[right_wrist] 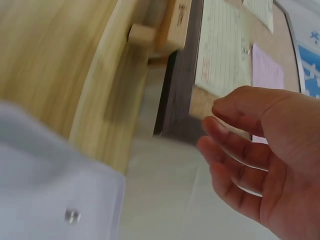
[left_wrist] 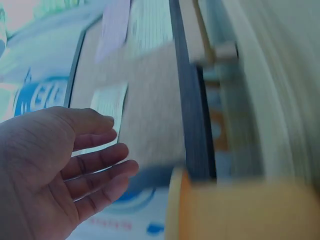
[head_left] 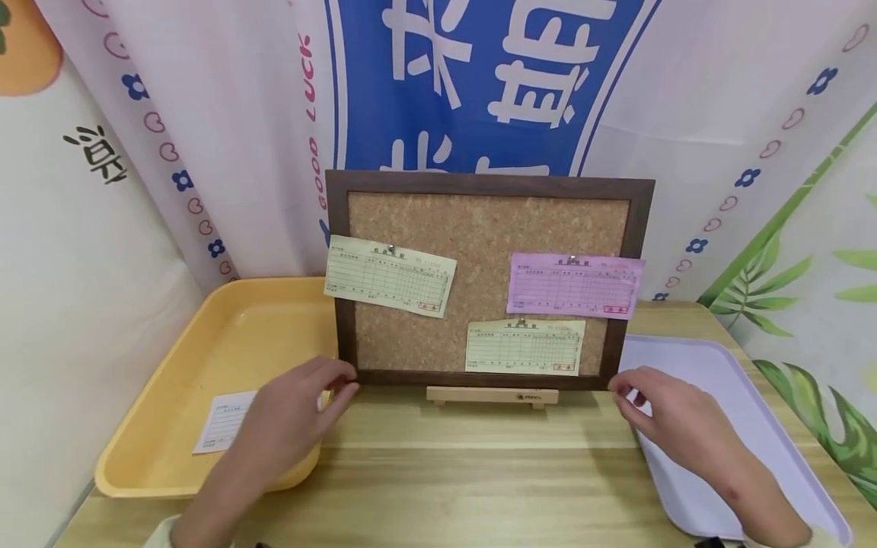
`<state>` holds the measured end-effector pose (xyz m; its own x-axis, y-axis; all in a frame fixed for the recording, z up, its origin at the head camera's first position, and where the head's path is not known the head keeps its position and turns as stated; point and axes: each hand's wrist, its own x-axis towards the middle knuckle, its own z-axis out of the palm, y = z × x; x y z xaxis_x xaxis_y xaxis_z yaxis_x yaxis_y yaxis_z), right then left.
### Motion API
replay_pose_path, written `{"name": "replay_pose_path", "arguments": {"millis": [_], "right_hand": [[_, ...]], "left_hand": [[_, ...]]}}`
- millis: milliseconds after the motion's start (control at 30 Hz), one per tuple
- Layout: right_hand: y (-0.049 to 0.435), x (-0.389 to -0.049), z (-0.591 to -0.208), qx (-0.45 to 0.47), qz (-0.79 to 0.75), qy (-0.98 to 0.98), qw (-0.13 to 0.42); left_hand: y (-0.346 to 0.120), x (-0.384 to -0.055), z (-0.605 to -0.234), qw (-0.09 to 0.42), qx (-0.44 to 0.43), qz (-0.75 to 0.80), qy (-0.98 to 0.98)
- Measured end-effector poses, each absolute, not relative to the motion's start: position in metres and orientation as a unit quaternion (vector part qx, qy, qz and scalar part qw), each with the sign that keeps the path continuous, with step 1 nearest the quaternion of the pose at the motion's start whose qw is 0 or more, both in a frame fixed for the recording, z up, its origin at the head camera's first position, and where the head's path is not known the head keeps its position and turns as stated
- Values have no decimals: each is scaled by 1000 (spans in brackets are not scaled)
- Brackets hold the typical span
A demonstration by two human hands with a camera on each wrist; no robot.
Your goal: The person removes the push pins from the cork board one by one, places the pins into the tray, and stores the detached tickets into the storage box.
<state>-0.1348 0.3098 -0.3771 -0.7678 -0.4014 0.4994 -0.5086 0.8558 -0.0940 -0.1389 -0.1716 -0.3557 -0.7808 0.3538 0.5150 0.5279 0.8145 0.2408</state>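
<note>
A corkboard [head_left: 479,221] in a dark wooden frame leans on a small wooden easel [head_left: 493,396]. Pinned to it are a pale green receipt slip [head_left: 390,278] at left, tilted, a purple slip [head_left: 575,285] at right and another pale green slip [head_left: 526,348] low down. My left hand [head_left: 294,411] is by the frame's lower left corner; in the left wrist view its loosely bent fingers [left_wrist: 102,157] hold nothing. Beside the lower right corner is my right hand [head_left: 671,415], its fingers [right_wrist: 235,155] relaxed with nothing between them. Contact with the frame is hard to tell.
A yellow tray [head_left: 164,380] at the left holds a white slip [head_left: 222,418], partly hidden by my left arm. At the right lies a lilac tray [head_left: 726,380] with a small metal pin [right_wrist: 72,216] in it. A printed curtain [head_left: 233,114] hangs behind the board.
</note>
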Motion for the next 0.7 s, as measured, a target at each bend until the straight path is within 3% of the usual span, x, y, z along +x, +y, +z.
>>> {"name": "replay_pose_path", "arguments": {"millis": [167, 533, 700], "right_hand": [[291, -141, -375, 273, 129, -909, 289], [258, -157, -369, 282, 169, -894, 304], [246, -165, -367, 292, 188, -884, 314]], "left_hand": [[-136, -138, -360, 239, -296, -222, -898], [-83, -151, -368, 226, -294, -249, -895], [-68, -163, -371, 260, -306, -252, -881]]}}
